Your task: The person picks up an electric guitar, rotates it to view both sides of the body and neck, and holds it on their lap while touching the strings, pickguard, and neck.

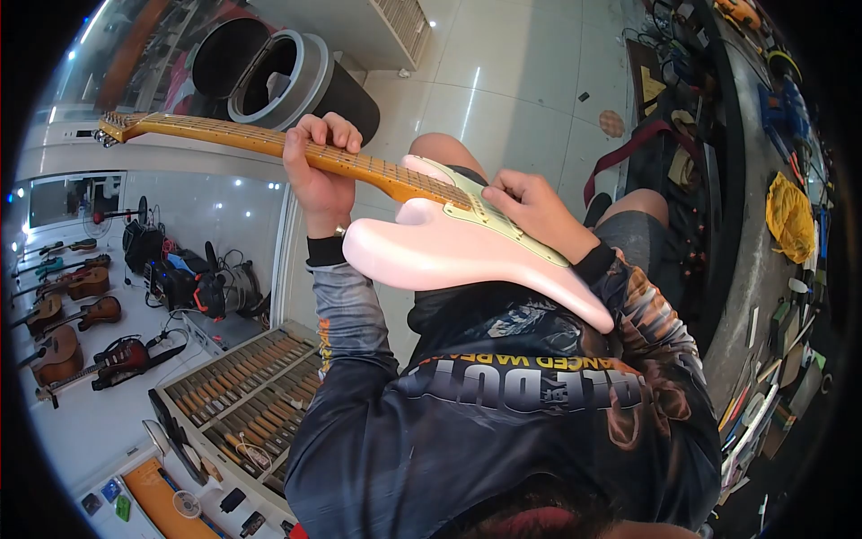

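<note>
An electric guitar (431, 247) with a pale pink body lies across my lap, its wooden neck (242, 135) stretching to the upper left. My left hand (321, 166) is wrapped round the neck, with fingers curled over the fretboard from the far side. Over the strings near the cream pickguard (525, 235) is my right hand (536, 208), thumb and forefinger pressed together. Whether a pick sits between them is too small to tell. The headstock (112, 128) with its tuning pegs points away to the left.
A dark round bin (346, 103) with its lid raised stands beyond the neck. To the right runs a cluttered workbench (750, 225) with tools and a yellow bag (790, 218). At lower left are a rack of wood-handled tools (238, 386) and several guitars (58, 355).
</note>
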Action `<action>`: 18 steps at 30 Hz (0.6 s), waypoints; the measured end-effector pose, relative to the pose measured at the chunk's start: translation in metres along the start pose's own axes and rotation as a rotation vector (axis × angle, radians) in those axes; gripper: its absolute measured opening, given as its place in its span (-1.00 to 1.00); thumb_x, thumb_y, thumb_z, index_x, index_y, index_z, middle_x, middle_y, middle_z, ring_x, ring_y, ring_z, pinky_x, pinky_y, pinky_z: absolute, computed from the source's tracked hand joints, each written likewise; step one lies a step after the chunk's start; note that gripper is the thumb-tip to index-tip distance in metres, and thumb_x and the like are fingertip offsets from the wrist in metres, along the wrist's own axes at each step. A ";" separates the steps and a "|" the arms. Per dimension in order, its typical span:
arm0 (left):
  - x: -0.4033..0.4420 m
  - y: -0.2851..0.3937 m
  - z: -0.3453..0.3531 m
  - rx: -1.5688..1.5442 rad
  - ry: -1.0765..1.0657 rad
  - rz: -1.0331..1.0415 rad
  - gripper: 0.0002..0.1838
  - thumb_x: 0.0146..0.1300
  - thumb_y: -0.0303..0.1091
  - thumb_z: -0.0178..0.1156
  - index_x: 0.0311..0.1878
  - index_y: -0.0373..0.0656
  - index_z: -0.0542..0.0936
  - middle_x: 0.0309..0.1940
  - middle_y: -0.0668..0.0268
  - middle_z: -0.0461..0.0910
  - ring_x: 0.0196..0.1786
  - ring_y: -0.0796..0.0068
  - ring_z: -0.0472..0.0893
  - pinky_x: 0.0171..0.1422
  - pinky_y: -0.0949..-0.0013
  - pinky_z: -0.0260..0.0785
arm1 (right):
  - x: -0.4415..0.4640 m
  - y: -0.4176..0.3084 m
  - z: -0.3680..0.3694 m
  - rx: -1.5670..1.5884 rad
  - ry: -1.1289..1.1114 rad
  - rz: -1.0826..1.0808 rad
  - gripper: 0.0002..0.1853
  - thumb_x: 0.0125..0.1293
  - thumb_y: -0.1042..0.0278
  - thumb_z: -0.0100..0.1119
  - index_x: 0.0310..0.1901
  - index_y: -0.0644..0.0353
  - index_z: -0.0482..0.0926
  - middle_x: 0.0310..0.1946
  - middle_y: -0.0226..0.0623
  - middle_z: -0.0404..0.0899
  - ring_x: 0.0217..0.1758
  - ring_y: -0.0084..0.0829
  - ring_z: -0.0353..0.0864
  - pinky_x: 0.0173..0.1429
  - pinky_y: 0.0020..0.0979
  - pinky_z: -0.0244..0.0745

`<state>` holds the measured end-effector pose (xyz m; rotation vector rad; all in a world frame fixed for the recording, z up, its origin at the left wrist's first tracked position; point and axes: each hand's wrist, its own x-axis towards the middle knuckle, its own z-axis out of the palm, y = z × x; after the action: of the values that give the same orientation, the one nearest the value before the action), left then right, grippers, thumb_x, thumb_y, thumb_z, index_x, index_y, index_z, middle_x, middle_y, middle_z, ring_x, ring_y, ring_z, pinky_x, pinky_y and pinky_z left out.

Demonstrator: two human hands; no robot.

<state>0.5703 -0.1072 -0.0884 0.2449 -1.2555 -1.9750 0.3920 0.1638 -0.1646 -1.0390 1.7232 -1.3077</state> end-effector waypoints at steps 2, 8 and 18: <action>-0.002 -0.002 0.008 0.015 0.043 0.025 -0.43 0.62 0.28 0.16 -0.29 0.00 0.34 -0.37 0.33 0.32 -0.21 0.38 0.36 0.01 0.22 0.27 | 0.000 0.002 -0.001 -0.014 0.013 -0.007 -0.66 0.65 0.15 0.36 -0.17 0.32 0.69 -0.55 -0.31 0.49 -0.47 -0.53 0.41 -0.32 -0.29 0.38; 0.003 -0.005 -0.013 -0.148 -0.157 -0.007 -0.44 0.61 0.32 0.23 -0.25 0.03 0.39 -0.36 0.37 0.37 -0.17 0.37 0.38 0.10 0.18 0.30 | -0.003 -0.005 -0.004 -0.017 -0.014 -0.007 -0.55 0.69 0.20 0.33 -0.35 0.33 0.50 -0.55 -0.47 0.35 -0.41 -0.65 0.30 -0.34 -0.36 0.28; -0.001 -0.001 -0.003 -0.070 -0.008 0.010 -0.58 0.67 0.13 0.23 -0.14 -0.01 0.48 -0.35 0.35 0.42 -0.22 0.40 0.41 0.03 0.22 0.36 | 0.001 0.004 -0.002 -0.004 0.062 0.011 -0.58 0.64 0.12 0.37 -0.28 0.33 0.59 -0.56 -0.32 0.46 -0.44 -0.52 0.39 -0.29 -0.29 0.39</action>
<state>0.5718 -0.1084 -0.0914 0.1959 -1.1880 -2.0088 0.3897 0.1645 -0.1681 -0.9998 1.7760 -1.3430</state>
